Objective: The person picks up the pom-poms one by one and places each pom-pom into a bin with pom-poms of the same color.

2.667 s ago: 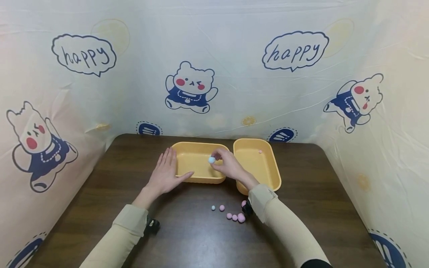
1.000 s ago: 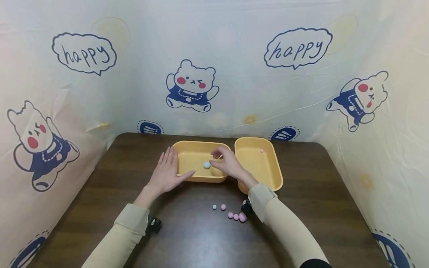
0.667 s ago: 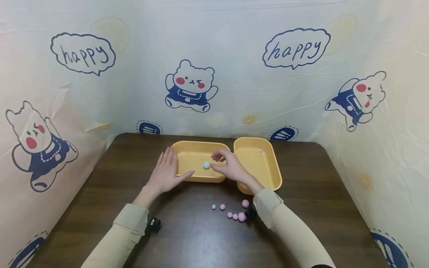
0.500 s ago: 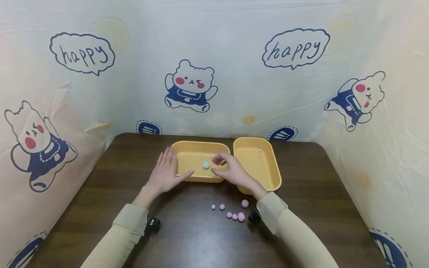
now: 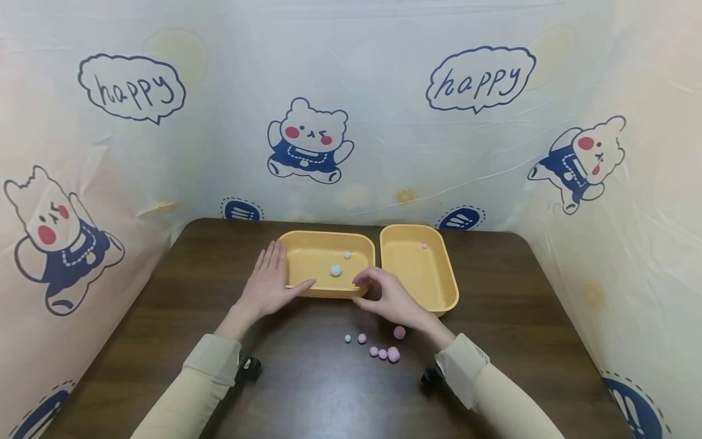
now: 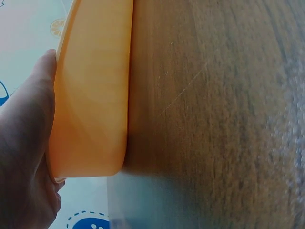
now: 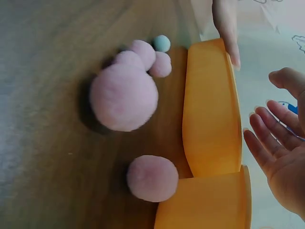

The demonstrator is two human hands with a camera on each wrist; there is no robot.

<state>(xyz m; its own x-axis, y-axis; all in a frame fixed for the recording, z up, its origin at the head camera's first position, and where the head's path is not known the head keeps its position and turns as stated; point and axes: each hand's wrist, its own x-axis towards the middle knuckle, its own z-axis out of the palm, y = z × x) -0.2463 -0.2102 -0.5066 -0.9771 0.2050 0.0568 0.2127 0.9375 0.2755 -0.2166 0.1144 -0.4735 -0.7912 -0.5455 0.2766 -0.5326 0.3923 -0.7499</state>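
dark table [image 5: 323, 396], printed cloth [image 5: 384, 134] behind

blue balls [image 5: 336, 270]: two, pale, round, one larger; lying apart in the left tray [image 5: 329, 293], yellow, between the hands' fingertips. left hand [image 5: 265, 286] laid along that tray's left end, fingers straight, thumb at the near rim. right hand [image 5: 392, 300] released, fingers loosely curved, by the near right corner; contact unclear. pink balls [image 5: 393, 354]: five, fuzzy, mixed sizes, on the table below the right hand, beside a small blue ball [image 5: 348, 338]. tiny pink ball [image 5: 425, 246] in the right tray [image 5: 422, 280].

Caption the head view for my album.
Left hand against a yellow tray, two blue balls inside; empty right hand at its near corner.
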